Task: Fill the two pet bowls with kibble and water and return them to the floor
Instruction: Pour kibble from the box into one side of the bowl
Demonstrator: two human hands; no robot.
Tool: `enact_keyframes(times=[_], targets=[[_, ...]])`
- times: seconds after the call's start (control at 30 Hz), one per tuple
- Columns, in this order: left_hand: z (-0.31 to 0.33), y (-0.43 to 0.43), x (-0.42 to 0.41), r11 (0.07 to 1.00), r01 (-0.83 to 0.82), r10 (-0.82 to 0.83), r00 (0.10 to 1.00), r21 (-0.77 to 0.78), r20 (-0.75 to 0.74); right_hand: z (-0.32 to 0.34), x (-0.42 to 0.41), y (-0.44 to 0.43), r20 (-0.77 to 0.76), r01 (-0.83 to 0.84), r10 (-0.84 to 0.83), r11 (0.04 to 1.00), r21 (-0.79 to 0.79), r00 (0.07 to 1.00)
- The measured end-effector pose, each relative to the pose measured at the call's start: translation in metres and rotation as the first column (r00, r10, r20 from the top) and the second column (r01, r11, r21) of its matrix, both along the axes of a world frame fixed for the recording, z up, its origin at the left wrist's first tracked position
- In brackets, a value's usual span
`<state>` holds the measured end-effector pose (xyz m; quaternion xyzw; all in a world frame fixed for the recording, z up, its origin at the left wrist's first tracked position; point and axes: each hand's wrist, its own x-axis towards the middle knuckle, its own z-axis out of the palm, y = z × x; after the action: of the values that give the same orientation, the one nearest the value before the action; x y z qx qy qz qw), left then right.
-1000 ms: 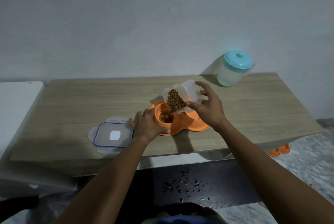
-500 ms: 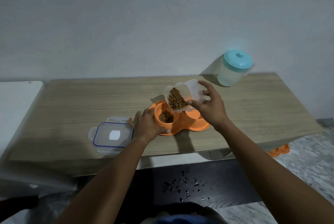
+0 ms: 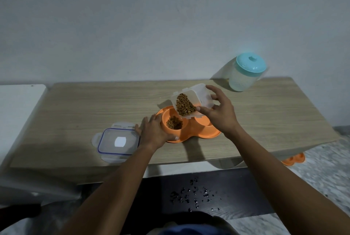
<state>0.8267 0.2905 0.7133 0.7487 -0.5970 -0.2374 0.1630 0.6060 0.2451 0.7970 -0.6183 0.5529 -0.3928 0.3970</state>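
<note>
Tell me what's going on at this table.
A person's right hand holds a clear tub of kibble tilted over the orange double bowl on the table. The left hand rests on the bowl's left edge. The left cup has kibble in it; the right cup looks empty. The tub's lid lies to the left, a jug stands at the back right, and a second bowl shows on the floor.

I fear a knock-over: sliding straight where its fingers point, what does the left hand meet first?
Likely nothing near: the left hand, resting on the left rim of the orange double bowl, points over bare wooden table toward the wall. The container lid lies left of that line.
</note>
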Motion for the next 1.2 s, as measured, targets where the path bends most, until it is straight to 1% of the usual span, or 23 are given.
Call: enact_keyframes(times=[0.43,0.47,0.53,0.6,0.67,0.73,0.83,0.97,1.07,1.2], targets=[[0.0,0.001,0.0,1.0,-0.008,0.008,1.0,0.017,-0.008,0.003,0.004,0.003,-0.035,0.013,-0.013,1.0,-0.004,0.999],[0.001,0.001,0.0,1.0,-0.009,0.009,1.0,0.021,-0.014,0.003,0.004,0.002,-0.001,0.024,-0.024,0.999,0.025,1.0],[0.002,0.001,0.0,1.0,-0.009,0.01,1.0,0.027,-0.019,0.001,0.002,0.001,0.13,0.053,-0.068,0.992,0.117,0.989],[0.004,0.002,0.0,1.0,-0.006,0.007,1.0,0.029,-0.014,0.001,-0.001,-0.001,0.259,0.075,-0.134,0.971,0.225,0.956],[0.01,0.002,0.0,0.999,-0.018,0.019,0.999,0.031,-0.033,-0.001,-0.004,-0.006,0.343,0.084,-0.194,0.947,0.309,0.919],[0.015,0.0,0.0,0.998,-0.047,0.05,0.997,0.043,-0.056,-0.003,-0.007,-0.012,0.395,0.083,-0.241,0.923,0.376,0.887],[0.019,-0.003,-0.002,0.996,-0.051,0.054,0.997,0.067,-0.049,-0.006,-0.005,-0.03,0.437,0.077,-0.295,0.889,0.451,0.849],[0.022,-0.011,-0.005,0.992,-0.047,0.048,0.999,0.113,-0.009,-0.016,0.013,-0.067,0.417,0.081,-0.345,0.842,0.533,0.841],[0.026,-0.014,-0.006,0.989,-0.061,0.059,0.998,0.133,0.016,-0.022,0.033,-0.095,0.382,0.053,-0.312,0.83,0.555,0.87],[0.028,-0.018,-0.008,0.986,-0.076,0.067,0.996,0.149,0.061,-0.03,0.062,-0.124,0.379,-0.051,-0.238,0.788,0.614,0.894]])
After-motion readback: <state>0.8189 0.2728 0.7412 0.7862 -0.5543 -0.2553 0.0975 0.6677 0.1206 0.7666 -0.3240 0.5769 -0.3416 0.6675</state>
